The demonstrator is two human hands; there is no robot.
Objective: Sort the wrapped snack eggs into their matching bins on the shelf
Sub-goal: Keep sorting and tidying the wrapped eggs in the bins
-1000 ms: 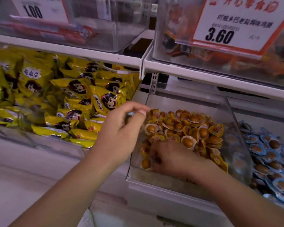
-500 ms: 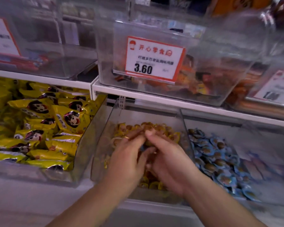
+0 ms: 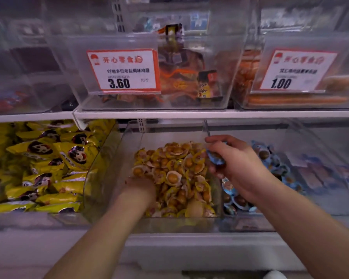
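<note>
The right hand (image 3: 233,164), right of frame centre, pinches a blue egg (image 3: 216,158) just over the divider, with the blue bin (image 3: 274,168) immediately to its right, while the left hand (image 3: 138,187) digs, fingers hidden, in the yellow bin (image 3: 109,168).

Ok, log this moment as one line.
right hand: grips blue-wrapped egg | left hand: buried in yellow-wrapped eggs | step: not yet binned
</note>
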